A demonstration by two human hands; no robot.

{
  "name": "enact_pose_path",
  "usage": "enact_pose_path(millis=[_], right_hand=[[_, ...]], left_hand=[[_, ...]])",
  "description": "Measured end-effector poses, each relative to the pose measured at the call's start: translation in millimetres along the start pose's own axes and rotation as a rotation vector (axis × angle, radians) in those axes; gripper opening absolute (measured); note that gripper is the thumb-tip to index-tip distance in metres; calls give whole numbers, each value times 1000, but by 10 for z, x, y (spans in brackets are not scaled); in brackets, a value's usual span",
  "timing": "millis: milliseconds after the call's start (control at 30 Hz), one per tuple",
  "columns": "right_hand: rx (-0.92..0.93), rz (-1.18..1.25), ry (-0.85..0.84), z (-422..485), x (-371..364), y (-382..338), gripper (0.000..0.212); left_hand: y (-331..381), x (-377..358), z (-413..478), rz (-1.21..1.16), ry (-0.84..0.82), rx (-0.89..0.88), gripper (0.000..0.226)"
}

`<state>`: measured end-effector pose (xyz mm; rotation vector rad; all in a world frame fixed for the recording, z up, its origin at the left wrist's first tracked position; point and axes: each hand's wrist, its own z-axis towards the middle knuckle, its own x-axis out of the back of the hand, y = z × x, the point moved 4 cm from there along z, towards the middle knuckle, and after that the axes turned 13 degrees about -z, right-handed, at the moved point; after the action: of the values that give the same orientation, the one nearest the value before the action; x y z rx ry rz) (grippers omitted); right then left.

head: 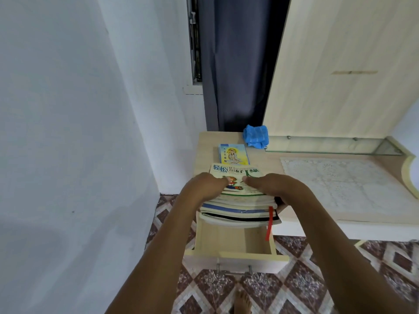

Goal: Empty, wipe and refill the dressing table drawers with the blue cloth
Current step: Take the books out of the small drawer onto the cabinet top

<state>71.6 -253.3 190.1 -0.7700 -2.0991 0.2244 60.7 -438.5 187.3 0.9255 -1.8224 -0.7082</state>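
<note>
A stack of books (240, 207) with a red ribbon marker hangs between the dressing table top (254, 159) and the open drawer (235, 243) below it. My left hand (201, 186) grips the stack's left side and my right hand (272, 186) grips its right side, thumbs on the top cover. The drawer's visible inside is bare wood. The crumpled blue cloth (256, 135) lies at the back of the table top. A small blue and yellow booklet (233, 154) lies flat just behind the stack.
A white lace mat (340, 177) covers the table's right part, under a glass shelf (331, 146). A white wall stands at left, a dark curtain (235, 64) behind, and a wooden panel (344, 64) at right. The floor has diamond tiles; my bare foot (242, 302) is below the drawer.
</note>
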Motion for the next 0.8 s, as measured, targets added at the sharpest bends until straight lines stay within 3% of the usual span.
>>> enact_pose_path(millis=[367, 533, 800], right_hand=[[149, 78, 203, 426, 453, -203, 51], [156, 36, 293, 916, 582, -239, 54], [206, 30, 381, 1707, 700, -306, 43]], left_hand=[[472, 159, 531, 58, 107, -124, 55], [563, 100, 964, 34, 169, -156, 53], [433, -42, 1737, -40, 259, -122, 54]])
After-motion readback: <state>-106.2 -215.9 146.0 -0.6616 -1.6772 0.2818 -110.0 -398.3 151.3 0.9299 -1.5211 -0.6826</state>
